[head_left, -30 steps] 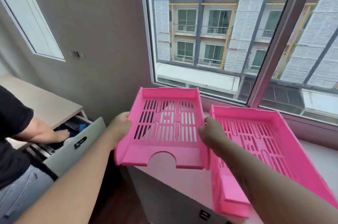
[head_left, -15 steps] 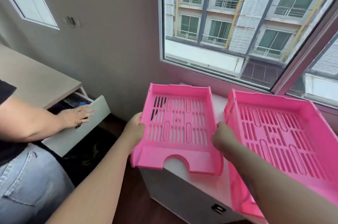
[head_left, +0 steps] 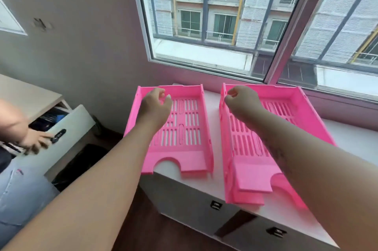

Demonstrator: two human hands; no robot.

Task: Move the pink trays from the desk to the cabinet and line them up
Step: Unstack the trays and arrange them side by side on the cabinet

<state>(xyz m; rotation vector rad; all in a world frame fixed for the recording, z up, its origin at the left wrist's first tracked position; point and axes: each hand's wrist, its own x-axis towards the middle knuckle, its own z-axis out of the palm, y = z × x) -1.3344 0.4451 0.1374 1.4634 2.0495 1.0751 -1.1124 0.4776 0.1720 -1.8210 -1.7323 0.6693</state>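
two pink trays sit side by side on the white cabinet [head_left: 184, 187] under the window [head_left: 225, 25], a narrow gap between them. your left hand [head_left: 156, 105] hovers over the far end of the left tray [head_left: 180, 128], fingers loosely curled and grasping nothing. your right hand [head_left: 241, 103] hangs the same way over the right tray [head_left: 286, 111] (whether it touches the wall, you cannot tell). another person's hand [head_left: 34, 142] rests on an open drawer [head_left: 67, 125] at the left.
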